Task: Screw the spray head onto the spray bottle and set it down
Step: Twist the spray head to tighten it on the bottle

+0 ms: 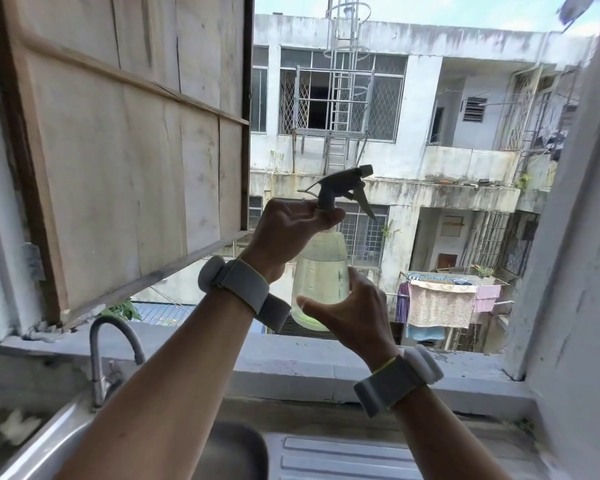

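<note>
I hold a clear spray bottle (321, 271) upright in the air in front of an open window; it is partly filled with pale liquid. A grey spray head (340, 185) sits on top of it, nozzle pointing right. My left hand (291, 230) is closed around the collar where the head meets the bottle neck, which hides the joint. My right hand (350, 311) cups the bottle's lower body from the right and below, fingers wrapped behind it.
Below are a steel sink (236, 448) with a ribbed draining board (343, 459) and a curved tap (104, 344) at the left. A concrete window sill (291, 362) runs across. A wooden shutter (125, 150) stands open at the left, a wall (579, 271) at the right.
</note>
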